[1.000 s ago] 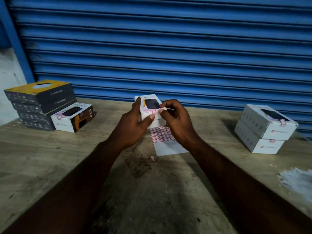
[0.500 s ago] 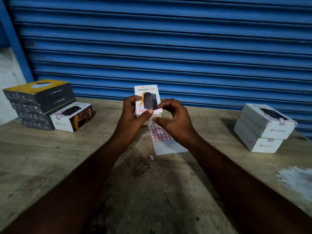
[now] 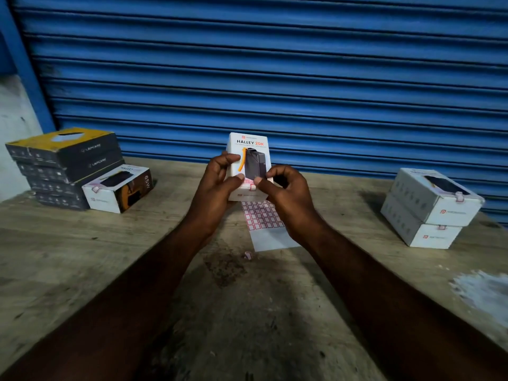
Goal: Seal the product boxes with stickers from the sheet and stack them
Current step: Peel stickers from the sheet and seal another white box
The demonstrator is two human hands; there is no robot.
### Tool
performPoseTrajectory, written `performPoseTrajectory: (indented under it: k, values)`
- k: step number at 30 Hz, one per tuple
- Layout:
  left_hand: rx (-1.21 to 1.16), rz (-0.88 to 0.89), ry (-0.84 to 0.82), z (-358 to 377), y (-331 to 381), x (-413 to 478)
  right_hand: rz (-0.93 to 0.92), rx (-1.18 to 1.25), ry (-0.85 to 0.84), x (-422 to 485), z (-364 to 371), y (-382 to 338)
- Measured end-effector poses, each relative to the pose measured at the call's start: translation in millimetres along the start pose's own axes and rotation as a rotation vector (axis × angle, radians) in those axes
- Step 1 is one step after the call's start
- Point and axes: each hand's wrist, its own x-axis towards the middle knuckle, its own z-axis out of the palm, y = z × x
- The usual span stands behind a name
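Left grip (image 3: 217,188), right grip (image 3: 288,195): both clamped on upright box (image 3: 247,145) | sticker sheet (image 3: 264,220) beneath

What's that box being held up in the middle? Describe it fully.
The white box looks like printed cardboard, reading HALLEY 20K above a dark device and an orange arrow. It is upright above the table, front facing the camera. The left hand grips its left side, the right hand its lower right; both thumbs press beside a red-edged sticker near its lower edge.

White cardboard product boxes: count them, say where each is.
4: held box between left hand and right hand; left box beside dark box stack; upper box on lower box, right.
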Motion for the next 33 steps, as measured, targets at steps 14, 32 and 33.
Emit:
performPoseTrajectory:
  k: [14, 32, 33]
  values:
    - [0.409, 0.159, -0.052, -13, -8, 0, 0.063, 0.113, -0.03, -1, -1, -8]
    - [0.061, 0.039, 0.129, -19, -4, 11, 0.103, -0.042, -0.319, 8, -30, -6]
    - [0.067, 0.043, 0.159, -21, -6, 11, 0.108, -0.085, -0.346, 9, -32, -7]
